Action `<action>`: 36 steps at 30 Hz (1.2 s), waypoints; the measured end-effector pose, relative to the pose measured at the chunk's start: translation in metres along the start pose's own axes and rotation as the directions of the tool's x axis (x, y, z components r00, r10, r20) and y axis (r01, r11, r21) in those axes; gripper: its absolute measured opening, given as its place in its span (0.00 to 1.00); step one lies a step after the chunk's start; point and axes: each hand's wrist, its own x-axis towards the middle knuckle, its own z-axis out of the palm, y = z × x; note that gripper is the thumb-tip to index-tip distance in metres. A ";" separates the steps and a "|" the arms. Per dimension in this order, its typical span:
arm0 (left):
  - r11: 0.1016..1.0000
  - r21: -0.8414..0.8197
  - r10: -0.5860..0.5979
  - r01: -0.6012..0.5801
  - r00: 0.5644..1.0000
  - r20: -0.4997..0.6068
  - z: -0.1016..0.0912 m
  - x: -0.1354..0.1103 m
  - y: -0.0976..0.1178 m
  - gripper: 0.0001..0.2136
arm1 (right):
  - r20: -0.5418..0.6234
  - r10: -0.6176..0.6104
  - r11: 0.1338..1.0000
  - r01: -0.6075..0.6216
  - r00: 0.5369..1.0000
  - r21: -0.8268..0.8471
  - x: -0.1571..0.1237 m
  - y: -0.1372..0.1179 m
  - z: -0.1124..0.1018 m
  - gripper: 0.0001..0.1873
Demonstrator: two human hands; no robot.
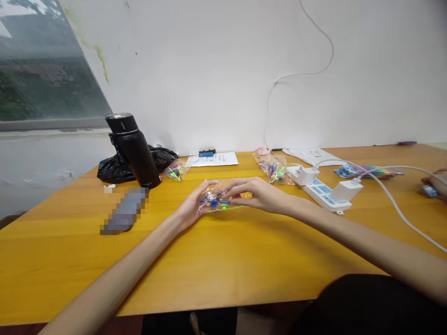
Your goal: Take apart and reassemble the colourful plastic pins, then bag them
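Observation:
Between my hands, above the middle of the wooden table [223, 260], is a clear plastic bag [213, 200] with small blue, green, yellow and dark parts inside. My left hand [191, 204] grips its left side, the thumb and fingers curled round it. From the right, my right hand [256, 193] pinches the bag with bent fingers; a yellow part [247, 195] and a thin green piece show by the fingertips. The bag's opening cannot be made out. Two similar bags lie farther back: one bag [174, 171] on the left, another bag [274, 167] on the right.
A black bottle [134, 151] stands at left before a black plastic bag [115, 170], near a blurred-out flat object [125, 211]. Screwdrivers and paper sheets [216, 159] lie along the wall. At right are a power strip [323, 193], white cables and another person's hand [436, 184].

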 end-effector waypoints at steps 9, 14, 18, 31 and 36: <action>1.000 0.000 0.008 -0.008 0.999 -0.041 0.002 -0.001 0.001 0.18 | 0.024 -0.017 0.994 0.015 1.000 0.107 0.001 -0.006 0.000 0.14; 1.000 -0.021 -0.005 0.005 1.000 -0.007 0.002 -0.001 0.002 0.19 | -0.047 0.031 0.998 -0.028 0.998 0.061 0.000 -0.001 0.001 0.12; 1.000 -0.028 0.009 -0.009 1.000 0.005 0.001 -0.001 0.003 0.21 | -0.098 0.048 0.999 -0.045 0.994 0.028 -0.001 0.001 0.002 0.12; 0.998 0.035 0.049 -0.047 0.996 -0.071 -0.022 0.004 0.017 0.19 | -0.267 0.190 0.981 -0.194 0.945 0.011 -0.003 0.005 -0.005 0.13; 0.993 0.093 0.074 -0.066 0.993 -0.093 -0.037 0.006 0.024 0.19 | -0.275 0.255 0.967 -0.246 0.927 0.067 -0.009 0.013 -0.006 0.15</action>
